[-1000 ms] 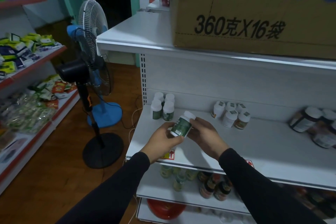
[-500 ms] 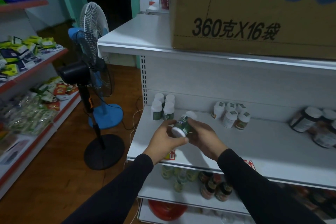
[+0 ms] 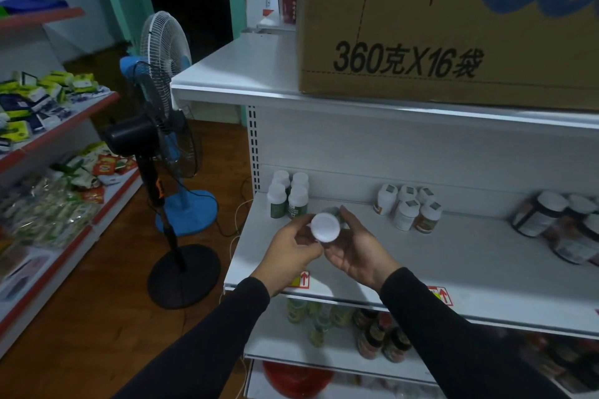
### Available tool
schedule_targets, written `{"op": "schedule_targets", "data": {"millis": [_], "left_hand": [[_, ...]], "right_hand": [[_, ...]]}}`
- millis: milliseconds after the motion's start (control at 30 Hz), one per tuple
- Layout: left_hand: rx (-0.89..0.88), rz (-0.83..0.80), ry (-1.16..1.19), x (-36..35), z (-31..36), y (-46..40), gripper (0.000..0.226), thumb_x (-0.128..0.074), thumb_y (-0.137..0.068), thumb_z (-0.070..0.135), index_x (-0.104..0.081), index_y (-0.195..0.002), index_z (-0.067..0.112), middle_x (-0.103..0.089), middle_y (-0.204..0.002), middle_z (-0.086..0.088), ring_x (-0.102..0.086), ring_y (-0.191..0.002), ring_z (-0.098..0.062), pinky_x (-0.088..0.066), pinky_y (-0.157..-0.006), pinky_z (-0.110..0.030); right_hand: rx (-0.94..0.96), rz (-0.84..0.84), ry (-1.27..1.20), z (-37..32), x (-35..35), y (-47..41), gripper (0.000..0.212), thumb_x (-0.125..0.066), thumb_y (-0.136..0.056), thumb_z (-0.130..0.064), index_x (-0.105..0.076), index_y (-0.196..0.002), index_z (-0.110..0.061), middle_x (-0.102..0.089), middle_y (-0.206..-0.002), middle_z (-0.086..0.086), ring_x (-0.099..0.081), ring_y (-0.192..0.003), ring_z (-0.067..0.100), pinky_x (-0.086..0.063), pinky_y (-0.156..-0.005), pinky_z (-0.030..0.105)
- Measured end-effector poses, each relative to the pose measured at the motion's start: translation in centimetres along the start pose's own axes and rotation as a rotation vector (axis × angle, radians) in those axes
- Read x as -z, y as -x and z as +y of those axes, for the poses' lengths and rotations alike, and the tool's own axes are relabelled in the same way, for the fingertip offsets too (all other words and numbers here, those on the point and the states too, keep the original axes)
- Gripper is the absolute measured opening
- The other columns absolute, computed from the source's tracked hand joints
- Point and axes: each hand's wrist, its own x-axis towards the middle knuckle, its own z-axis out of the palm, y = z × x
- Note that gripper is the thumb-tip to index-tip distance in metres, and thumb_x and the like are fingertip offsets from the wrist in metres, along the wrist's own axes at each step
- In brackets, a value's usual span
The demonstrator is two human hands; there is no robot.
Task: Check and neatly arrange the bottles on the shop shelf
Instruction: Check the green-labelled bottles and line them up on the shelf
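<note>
- Dim little shop aisle, wooden floor, and a white metal shop shelf point(image 3: 470, 266) right in front of the person, mostly bare along its front.
- The thing being checked is a small green-labelled bottle with a white round end point(image 3: 325, 227) turned straight at the camera. It's held up in the air over the front left part of that shelf, not resting on it. I'd guess it's tipped like that so they can look at the end face, though I can't tell whether that's the cap or the base.
- Left hand point(image 3: 293, 249) pinches the near rim of the bottle with curled fingers; right hand point(image 3: 355, 244) cups the body from the other side, fingers wrapped round it. Both are clasped on the bottle, so it's being turned rather than carried.
- Just behind it sits a tidy square of four matching white-capped green bottles point(image 3: 287, 197). That looks like the group it belongs to, so the gap beside them is probably where it goes.
- Further right, a looser cluster of white bottles with orange labels point(image 3: 408, 207), then big dark jars with white lids point(image 3: 551, 220).
- A brown cardboard carton point(image 3: 453, 26) sits on the top shelf, and a black pedestal fan point(image 3: 152, 139) stands on the floor to the left.
</note>
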Motion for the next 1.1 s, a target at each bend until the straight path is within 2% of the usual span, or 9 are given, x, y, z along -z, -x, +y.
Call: {"op": "schedule_targets", "data": {"millis": [100, 167, 233, 367, 600, 833, 967, 1033, 1100], "left_hand": [[0.042, -0.037, -0.008, 0.4, -0.4, 0.0, 0.058, -0.075, -0.072, 0.030, -0.058, -0.127, 0.023, -0.070, -0.113, 0.000, -0.066, -0.106, -0.014, -0.052, -0.096, -0.030], [0.052, -0.014, -0.042, 0.7, -0.9, 0.0, 0.062, -0.077, -0.074, 0.037, -0.056, -0.130, 0.022, -0.070, -0.115, 0.003, -0.066, -0.106, -0.012, -0.051, -0.098, -0.033], [0.041, 0.021, -0.104, 0.8, -1.1, -0.1, 0.054, -0.077, -0.078, 0.035, -0.058, -0.127, 0.024, -0.070, -0.113, 0.006, -0.065, -0.104, -0.010, -0.052, -0.097, -0.033], [0.016, 0.046, -0.221, 1.0, -1.2, -0.1, 0.041, -0.076, -0.082, 0.032, -0.059, -0.119, 0.030, -0.067, -0.109, 0.013, -0.062, -0.102, -0.005, -0.050, -0.090, -0.025], [0.019, 0.061, -0.234, 1.3, -1.2, -0.1, 0.047, -0.078, -0.080, 0.018, -0.055, -0.118, 0.037, -0.063, -0.111, 0.020, -0.058, -0.105, -0.001, -0.049, -0.093, -0.028], [0.024, 0.074, -0.215, 1.3, -1.4, -0.2, 0.040, -0.077, -0.081, 0.027, -0.058, -0.115, 0.034, -0.065, -0.107, 0.018, -0.058, -0.101, 0.002, -0.047, -0.085, -0.019], [0.044, 0.053, -0.248, 1.3, -2.2, -0.5, 0.032, -0.076, -0.082, 0.034, -0.062, -0.111, 0.032, -0.067, -0.102, 0.015, -0.061, -0.096, 0.001, -0.045, -0.077, -0.012], [0.054, 0.036, -0.343, 1.5, -3.0, -0.7, 0.038, -0.072, -0.085, 0.040, -0.061, -0.119, 0.030, -0.066, -0.111, 0.012, -0.060, -0.105, -0.007, -0.046, -0.083, -0.017], [0.096, 0.008, -0.517, 2.2, -4.1, -1.3, 0.054, -0.064, -0.089, 0.047, -0.052, -0.137, 0.026, -0.059, -0.129, 0.004, -0.054, -0.120, -0.015, -0.045, -0.097, -0.027]], "right_hand": [[0.134, -0.009, 0.167, 0.0, 0.1, 0.2, 0.045, -0.062, -0.093, -0.040, -0.064, -0.123, -0.007, -0.070, -0.119, 0.013, -0.066, -0.109, 0.028, -0.049, -0.102, 0.039], [0.239, -0.035, 0.245, 0.1, 0.0, 0.6, 0.038, -0.069, -0.090, -0.029, -0.064, -0.120, -0.007, -0.072, -0.115, 0.012, -0.065, -0.114, 0.033, -0.046, -0.107, 0.044], [0.343, -0.050, 0.318, 0.1, -0.2, 1.1, 0.035, -0.075, -0.085, -0.018, -0.065, -0.118, -0.010, -0.073, -0.112, 0.008, -0.067, -0.110, 0.030, -0.050, -0.102, 0.044], [0.497, -0.046, 0.516, 0.6, -0.4, 1.3, 0.045, -0.080, -0.079, -0.008, -0.061, -0.119, -0.015, -0.071, -0.112, 0.001, -0.068, -0.103, 0.014, -0.056, -0.084, 0.026], [0.605, -0.042, 0.744, 1.4, 0.1, 0.6, 0.051, -0.085, -0.074, -0.016, -0.057, -0.113, -0.032, -0.066, -0.115, -0.012, -0.060, -0.111, 0.004, -0.052, -0.094, 0.030], [0.570, -0.027, 0.736, 1.2, 0.2, 0.2, 0.049, -0.083, -0.078, -0.025, -0.057, -0.119, -0.033, -0.066, -0.116, -0.013, -0.062, -0.106, 0.001, -0.052, -0.090, 0.022], [0.502, 0.002, 0.682, 1.7, 0.6, -0.4, 0.037, -0.081, -0.080, -0.023, -0.063, -0.111, -0.029, -0.072, -0.107, -0.008, -0.067, -0.101, 0.007, -0.054, -0.084, 0.020], [0.479, 0.036, 0.683, 2.0, 1.0, -1.2, 0.037, -0.082, -0.078, -0.025, -0.065, -0.111, -0.026, -0.073, -0.106, -0.007, -0.068, -0.101, 0.010, -0.055, -0.088, 0.027], [0.465, 0.094, 0.731, 2.1, 1.4, -2.3, 0.043, -0.083, -0.076, -0.029, -0.064, -0.115, -0.025, -0.071, -0.109, -0.009, -0.066, -0.101, 0.008, -0.054, -0.091, 0.031]]}}
